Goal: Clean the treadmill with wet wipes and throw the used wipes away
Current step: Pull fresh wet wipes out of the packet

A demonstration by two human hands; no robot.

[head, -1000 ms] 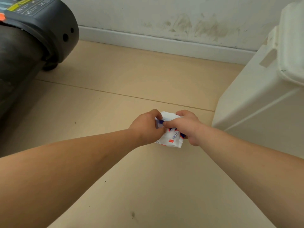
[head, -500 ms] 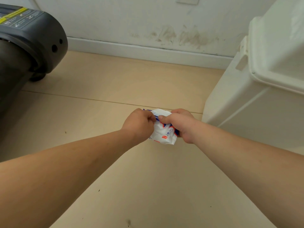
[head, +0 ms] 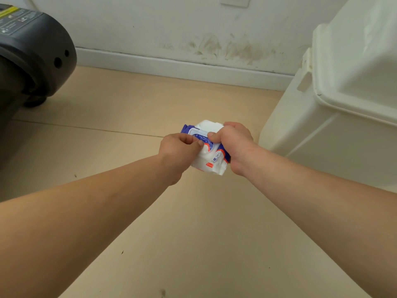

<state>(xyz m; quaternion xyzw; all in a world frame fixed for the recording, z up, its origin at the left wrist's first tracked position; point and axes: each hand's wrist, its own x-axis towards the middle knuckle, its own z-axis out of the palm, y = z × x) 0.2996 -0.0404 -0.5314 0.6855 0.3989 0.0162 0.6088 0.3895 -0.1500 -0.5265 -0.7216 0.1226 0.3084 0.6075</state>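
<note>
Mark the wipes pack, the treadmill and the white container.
wipes pack (head: 211, 163), head view, white lower front.
treadmill (head: 36, 50), head view, dark end cover.
white container (head: 322, 136), head view, side wall.

Beneath our left hand (head: 180, 155) and right hand (head: 234, 145) lies a smooth beige floor (head: 193, 233) with dark specks. Beyond them, a white baseboard (head: 171, 67) meets a white painted wall (head: 150, 24) smeared with grey scuffs (head: 225, 48).

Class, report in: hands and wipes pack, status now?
Right hand grips wipes pack, lid up. Left hand pinches at its opening. Treadmill off to left.
</note>
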